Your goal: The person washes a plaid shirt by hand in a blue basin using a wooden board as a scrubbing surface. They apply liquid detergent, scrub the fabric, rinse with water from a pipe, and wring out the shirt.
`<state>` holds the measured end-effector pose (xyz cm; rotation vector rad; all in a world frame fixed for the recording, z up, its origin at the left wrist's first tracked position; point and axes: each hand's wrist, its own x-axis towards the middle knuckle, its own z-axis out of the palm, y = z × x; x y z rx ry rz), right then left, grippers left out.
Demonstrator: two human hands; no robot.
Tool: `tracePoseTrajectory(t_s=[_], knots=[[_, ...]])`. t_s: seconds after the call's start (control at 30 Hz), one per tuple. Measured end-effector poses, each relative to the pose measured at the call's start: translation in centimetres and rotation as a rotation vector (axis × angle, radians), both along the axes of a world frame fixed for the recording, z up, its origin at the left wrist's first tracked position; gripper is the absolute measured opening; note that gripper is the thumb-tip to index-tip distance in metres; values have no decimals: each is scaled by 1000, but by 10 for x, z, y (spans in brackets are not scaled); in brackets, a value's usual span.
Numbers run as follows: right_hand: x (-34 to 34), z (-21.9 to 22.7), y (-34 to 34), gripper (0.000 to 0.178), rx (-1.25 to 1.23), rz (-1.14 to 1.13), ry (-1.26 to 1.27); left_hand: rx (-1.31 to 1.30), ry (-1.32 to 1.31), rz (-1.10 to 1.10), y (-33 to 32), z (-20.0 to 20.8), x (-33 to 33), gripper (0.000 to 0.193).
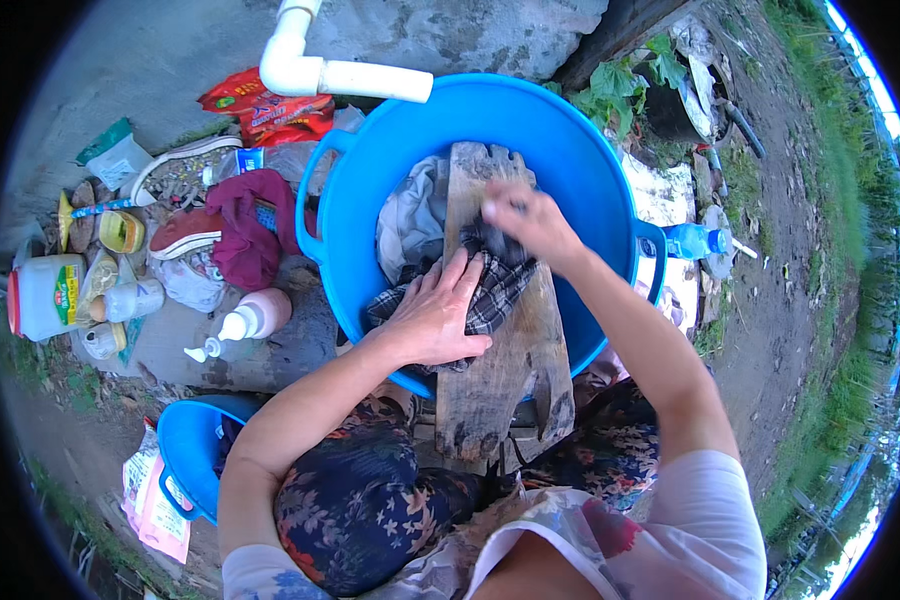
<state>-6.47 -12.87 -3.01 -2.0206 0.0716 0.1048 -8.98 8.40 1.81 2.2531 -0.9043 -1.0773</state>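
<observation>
Right hand [530,218] blurred, plaid cloth [500,302] partly covered.
The right fingers smear, so their hold cannot be told. The left hand [438,318] hides some plaid; the wooden board [495,395] covers the pale cloth's [408,218] edge. The white pipe [355,79] leaves the top edge. The smaller blue tub's [188,440] dark contents [231,436] stay unclear.

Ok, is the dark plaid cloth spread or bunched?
Bunched: the dark plaid cloth lies in folds under the left hand, partly on the weathered wooden board.

Cloth [503,295] on board [510,350], board partly in tub [582,130]
</observation>
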Motion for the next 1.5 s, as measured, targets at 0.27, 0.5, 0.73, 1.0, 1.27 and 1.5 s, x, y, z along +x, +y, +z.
tracePoseTrajectory(t_s=[0.27, 0.5, 0.73, 1.0, 1.27, 1.5], knots=[[8, 5, 37, 22, -502, -88, -183, 4, -7, -8, -4, -7, -2, 101], [-31, 26, 18, 25, -173, 155, -209, -35, 1, 2, 7, -15, -1, 103], [30, -2, 28, 20, -574, -183, -99, 17, -29, -61, -7, 0, 0, 102], [-66, 50, 30, 11, -379, 302, -348, -33, -29, 11, 9, -15, -1, 101], [39, -16, 8, 31, -363, -154, -90, 38, -27, -58, -8, 2, 0, 101], [-45, 15, 32, 26, -459, 100, -513, -39, -62, 3, 4, -16, -3, 99]])
